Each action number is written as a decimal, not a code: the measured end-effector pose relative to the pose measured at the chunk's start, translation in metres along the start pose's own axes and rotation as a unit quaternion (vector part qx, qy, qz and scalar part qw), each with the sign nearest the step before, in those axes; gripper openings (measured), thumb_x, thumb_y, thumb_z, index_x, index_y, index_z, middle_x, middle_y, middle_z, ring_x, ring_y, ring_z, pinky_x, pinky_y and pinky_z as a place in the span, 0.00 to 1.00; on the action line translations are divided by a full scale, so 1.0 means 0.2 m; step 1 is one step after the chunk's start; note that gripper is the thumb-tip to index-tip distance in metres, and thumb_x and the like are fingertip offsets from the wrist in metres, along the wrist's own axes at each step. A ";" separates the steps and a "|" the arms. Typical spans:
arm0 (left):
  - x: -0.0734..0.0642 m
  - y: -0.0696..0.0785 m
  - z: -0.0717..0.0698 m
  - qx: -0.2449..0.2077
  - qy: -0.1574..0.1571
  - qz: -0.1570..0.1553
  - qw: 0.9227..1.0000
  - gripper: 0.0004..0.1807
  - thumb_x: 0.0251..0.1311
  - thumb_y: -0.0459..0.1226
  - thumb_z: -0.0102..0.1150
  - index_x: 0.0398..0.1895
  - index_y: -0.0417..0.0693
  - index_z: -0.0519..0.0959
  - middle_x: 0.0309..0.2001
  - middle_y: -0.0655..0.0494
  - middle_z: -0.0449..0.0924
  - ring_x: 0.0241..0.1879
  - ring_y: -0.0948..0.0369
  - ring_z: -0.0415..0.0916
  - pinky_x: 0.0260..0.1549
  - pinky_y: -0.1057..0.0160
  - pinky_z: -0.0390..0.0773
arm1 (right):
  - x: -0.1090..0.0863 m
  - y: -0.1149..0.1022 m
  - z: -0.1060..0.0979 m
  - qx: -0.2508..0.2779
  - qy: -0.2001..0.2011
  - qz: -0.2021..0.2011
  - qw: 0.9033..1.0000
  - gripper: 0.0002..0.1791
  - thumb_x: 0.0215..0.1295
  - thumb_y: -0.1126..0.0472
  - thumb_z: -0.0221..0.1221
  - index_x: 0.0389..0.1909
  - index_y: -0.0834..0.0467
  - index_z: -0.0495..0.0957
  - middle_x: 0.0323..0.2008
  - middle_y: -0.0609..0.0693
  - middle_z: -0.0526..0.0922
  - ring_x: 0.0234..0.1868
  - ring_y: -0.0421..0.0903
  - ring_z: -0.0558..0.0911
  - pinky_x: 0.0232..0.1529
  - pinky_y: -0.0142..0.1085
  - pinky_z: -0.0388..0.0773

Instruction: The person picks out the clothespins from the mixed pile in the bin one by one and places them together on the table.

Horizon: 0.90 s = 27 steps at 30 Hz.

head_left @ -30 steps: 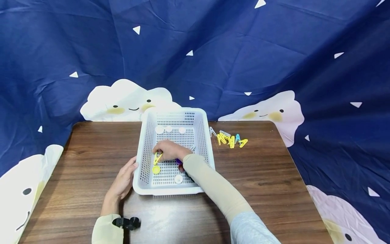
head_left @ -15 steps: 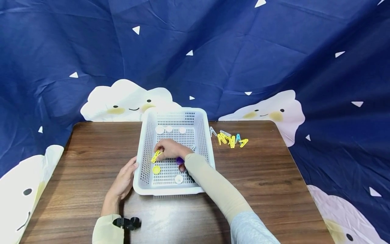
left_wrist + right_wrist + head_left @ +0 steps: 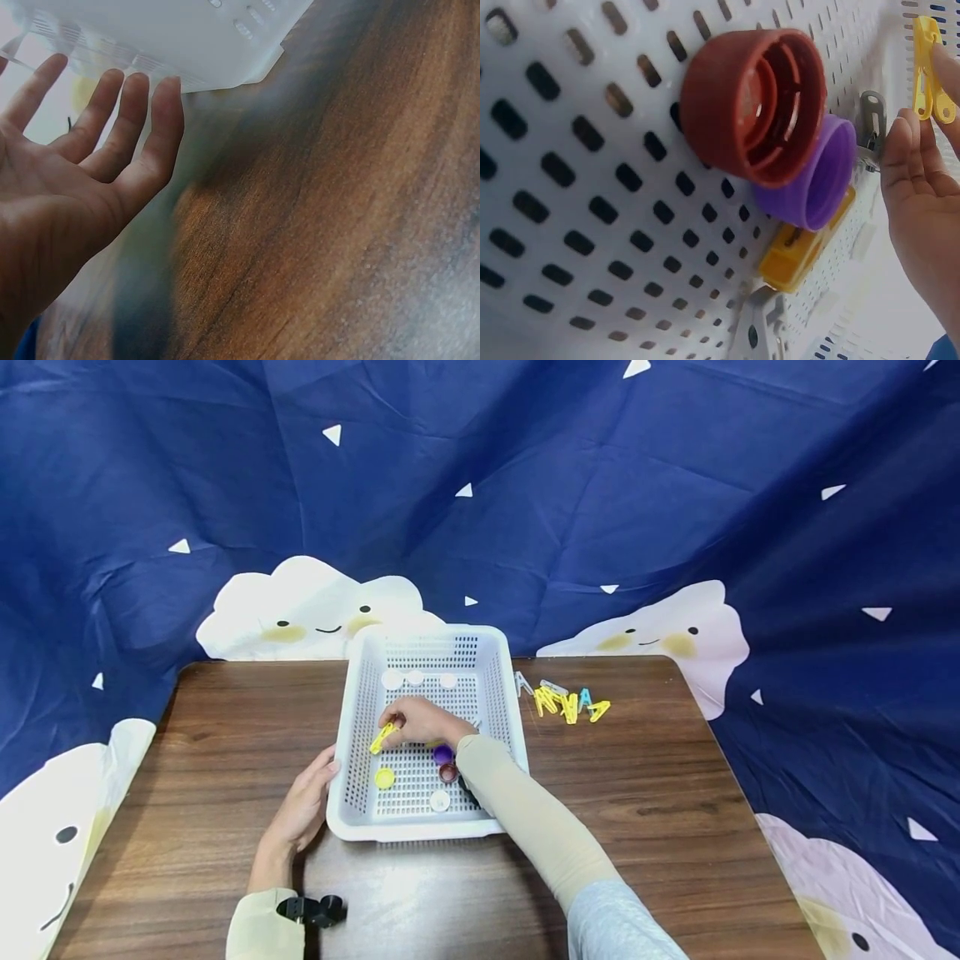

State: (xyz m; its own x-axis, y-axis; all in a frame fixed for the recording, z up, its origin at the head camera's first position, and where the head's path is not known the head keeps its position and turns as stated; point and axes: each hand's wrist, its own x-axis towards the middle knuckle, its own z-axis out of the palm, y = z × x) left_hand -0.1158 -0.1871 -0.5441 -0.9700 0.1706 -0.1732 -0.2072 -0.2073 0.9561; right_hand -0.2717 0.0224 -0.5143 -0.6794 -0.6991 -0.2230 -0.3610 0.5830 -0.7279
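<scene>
My right hand (image 3: 420, 721) is inside the white perforated basket (image 3: 416, 833), pinching a yellow clothespin (image 3: 924, 71) between thumb and fingers near the left wall. A yellow cap (image 3: 384, 777) lies on the basket floor in front of it. Under the right wrist are a dark red cap (image 3: 742, 112) and a purple cap (image 3: 810, 180), with a yellow block-like piece (image 3: 787, 259) and a grey clip (image 3: 756, 330) beside them. Outside, my left hand (image 3: 303, 802) touches the basket's left wall with loosely bent fingertips (image 3: 166, 97).
Several yellow, blue and grey clothespins (image 3: 570, 708) lie on the wooden table (image 3: 637, 810) right of the basket. White caps (image 3: 393, 679) sit at the basket's back, another white cap (image 3: 440, 800) near its front. A small metal piece (image 3: 872, 124) lies near the right fingers.
My right hand has lifted slightly toward the back of the basket, carrying the yellow clothespin away from the yellow cap. The clothespin has tilted. My left hand stays put.
</scene>
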 end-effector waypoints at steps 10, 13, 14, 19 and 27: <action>-0.01 0.00 0.01 0.002 0.000 -0.002 1.000 0.33 0.80 0.47 0.42 0.78 0.36 0.53 0.71 0.32 0.59 0.58 0.65 0.74 0.53 0.63 0.77 | -0.01 -0.01 -0.03 0.002 0.021 0.009 1.000 0.21 0.59 0.54 0.74 0.52 0.55 0.86 0.39 0.42 0.81 0.39 0.40 0.75 0.44 0.30 0.71; -0.01 0.01 0.00 0.003 0.004 -0.006 1.000 0.33 0.80 0.47 0.41 0.79 0.37 0.53 0.72 0.33 0.58 0.58 0.66 0.73 0.53 0.64 0.76 | -0.02 -0.01 -0.05 0.008 0.030 0.003 1.000 0.21 0.59 0.54 0.73 0.53 0.55 0.86 0.41 0.42 0.81 0.40 0.40 0.75 0.45 0.30 0.71; -0.01 0.01 0.00 0.005 0.004 -0.007 1.000 0.33 0.80 0.47 0.41 0.79 0.37 0.53 0.72 0.33 0.58 0.58 0.66 0.73 0.53 0.64 0.76 | -0.02 -0.01 -0.06 0.013 0.033 0.005 0.999 0.21 0.59 0.54 0.73 0.53 0.55 0.85 0.41 0.42 0.81 0.40 0.40 0.75 0.45 0.30 0.71; -0.01 0.01 0.01 0.007 0.001 -0.010 1.000 0.33 0.80 0.47 0.41 0.79 0.37 0.52 0.72 0.34 0.58 0.58 0.66 0.73 0.53 0.65 0.76 | -0.05 0.00 -0.10 0.038 0.059 0.003 0.997 0.23 0.59 0.54 0.74 0.54 0.57 0.85 0.42 0.43 0.81 0.42 0.40 0.75 0.47 0.31 0.72; -0.02 0.01 0.01 0.012 0.006 -0.013 1.000 0.34 0.80 0.48 0.41 0.79 0.38 0.52 0.72 0.39 0.60 0.59 0.67 0.73 0.54 0.66 0.75 | -0.11 0.00 -0.20 0.071 0.122 -0.010 0.990 0.21 0.60 0.56 0.73 0.53 0.59 0.85 0.41 0.46 0.82 0.42 0.44 0.76 0.48 0.34 0.72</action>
State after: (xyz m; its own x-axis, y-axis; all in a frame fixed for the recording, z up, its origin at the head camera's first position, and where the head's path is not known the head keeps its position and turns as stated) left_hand -0.1124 -0.1858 -0.5413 -0.9655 0.1651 -0.2014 -0.2303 -0.1804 0.9563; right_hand -0.2817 0.0544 -0.4833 -0.8136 -0.5787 -0.0562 -0.2948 0.4939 -0.8180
